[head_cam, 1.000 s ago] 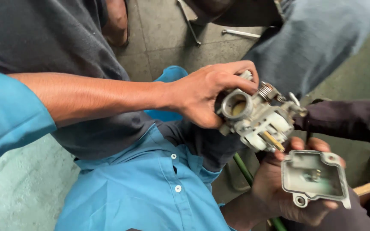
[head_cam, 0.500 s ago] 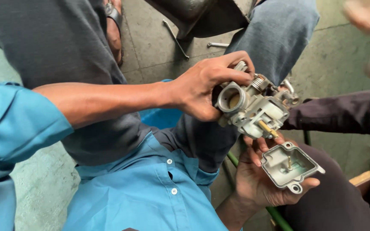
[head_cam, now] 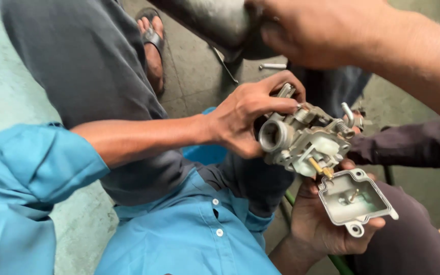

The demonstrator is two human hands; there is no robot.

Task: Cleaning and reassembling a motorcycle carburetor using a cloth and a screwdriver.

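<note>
A concrete floor [head_cam: 6, 76] lies under everything, and a sandalled foot [head_cam: 151, 43] stands near its top edge. Another person's arm [head_cam: 373, 40] reaches in from the upper right, apart from the work. The left hand [head_cam: 245, 119] is clamped round the metal carburettor body [head_cam: 301, 140], tilting it so the open underside and its brass jet [head_cam: 318, 168] face out, seemingly for inspection. Just below, almost touching, the right hand [head_cam: 322, 224] cradles the removed float bowl [head_cam: 355, 201] on curled fingers, hollow side up, so nothing spills
</note>
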